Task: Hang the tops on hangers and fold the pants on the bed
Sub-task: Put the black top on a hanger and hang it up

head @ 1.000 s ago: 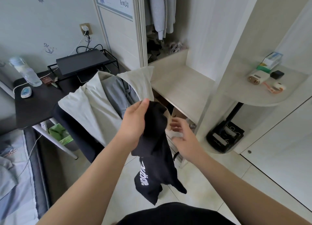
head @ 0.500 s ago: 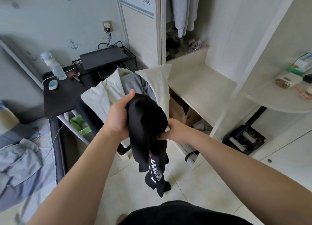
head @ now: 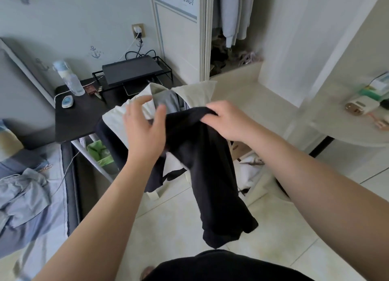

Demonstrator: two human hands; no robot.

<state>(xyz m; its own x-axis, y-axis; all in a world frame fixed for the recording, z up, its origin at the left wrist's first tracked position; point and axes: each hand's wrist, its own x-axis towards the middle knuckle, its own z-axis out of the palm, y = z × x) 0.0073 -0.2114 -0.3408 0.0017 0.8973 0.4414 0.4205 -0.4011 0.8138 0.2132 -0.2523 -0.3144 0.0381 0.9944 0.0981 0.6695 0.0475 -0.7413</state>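
Black garment [head: 210, 175] pinched by right hand [head: 227, 122] | left hand [head: 143, 124] spread open | beige jacket [head: 197, 93] behind

Pale blue-grey wall [head: 63, 17] up top, dotted with anchor and ship's-wheel stickers, and a socket [head: 137, 30] with a white plug and cables trailing down. Below it, a black desk [head: 80, 120] carrying a wire rack [head: 166, 70] and a clear bottle [head: 68, 78]. Under the desk, a bin with a green liner [head: 99, 154]. Far left, the bed [head: 54, 221] in blue sheets. Cream tiles cover the floor [head: 168, 217]. At centre the wardrobe [head: 205, 38] stands open, pale wood, with a rounded shelf [head: 347, 133] off to the right. The light is soft and even.
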